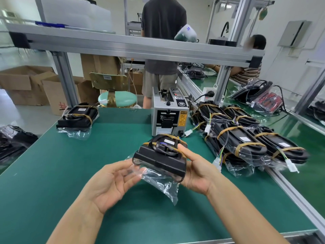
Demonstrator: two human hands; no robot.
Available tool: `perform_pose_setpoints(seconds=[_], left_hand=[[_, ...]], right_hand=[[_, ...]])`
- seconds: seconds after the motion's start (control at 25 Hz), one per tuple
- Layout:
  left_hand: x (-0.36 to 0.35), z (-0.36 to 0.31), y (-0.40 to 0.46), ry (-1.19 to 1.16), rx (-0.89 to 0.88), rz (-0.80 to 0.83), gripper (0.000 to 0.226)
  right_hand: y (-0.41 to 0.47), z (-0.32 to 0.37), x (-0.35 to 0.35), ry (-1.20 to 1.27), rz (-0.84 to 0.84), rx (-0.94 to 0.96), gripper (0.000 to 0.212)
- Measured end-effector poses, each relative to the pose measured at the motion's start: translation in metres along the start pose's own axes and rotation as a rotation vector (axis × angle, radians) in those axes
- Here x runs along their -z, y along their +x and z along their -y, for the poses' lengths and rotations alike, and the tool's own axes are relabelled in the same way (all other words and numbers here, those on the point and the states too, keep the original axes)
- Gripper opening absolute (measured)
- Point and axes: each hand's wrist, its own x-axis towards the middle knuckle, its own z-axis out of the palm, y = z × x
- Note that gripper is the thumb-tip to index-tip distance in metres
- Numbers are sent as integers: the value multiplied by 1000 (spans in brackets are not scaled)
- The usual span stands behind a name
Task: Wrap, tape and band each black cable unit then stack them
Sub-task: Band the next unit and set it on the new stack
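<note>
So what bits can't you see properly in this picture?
Head view:
- Underside of the black unit: hidden by its own body and the right hand.
- Whether its clear bag, by the left hand, is taped: too crumpled to tell.
- Warning label on the tape machine: print too small.
- Black pile at left: blurred, cut off by the edge.
- Seated person: mostly behind the metal frame.

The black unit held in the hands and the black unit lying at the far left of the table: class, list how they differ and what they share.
1. The held unit is off the green table, gripped by the right hand; the far-left unit lies on it, untouched.
2. The held unit's clear bag tail rests on the left hand's fingers; the far-left unit's spreads on the table.
Shared: black body, clear bag, tan bands.
</note>
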Motion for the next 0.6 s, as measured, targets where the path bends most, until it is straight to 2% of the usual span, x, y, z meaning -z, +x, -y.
perform_pose_setpoints(seconds=[0.12,0.24,0.32,0.4,0.48,0.6], left_hand=[[11,11,1,-190,51,-73,22],[18,22,5,-351,93,-112,26],[17,27,8,-327,99,-149,27],[15,32,13,-252,77,-181,32],[14,33,20,-246,4,-164,39],[13,26,31,-312,-124,-184,44]], right_hand=[[6,-6,-5,-166,-14,113,56],[14,-12,-9,-345,-57,284,55],[21,-18,-14,-408,-26,384,52],[29,-22,-19,-470,17,496,63],[39,-25,-26,-537,62,579,79],[56,-28,-37,-573,86,612,83]])
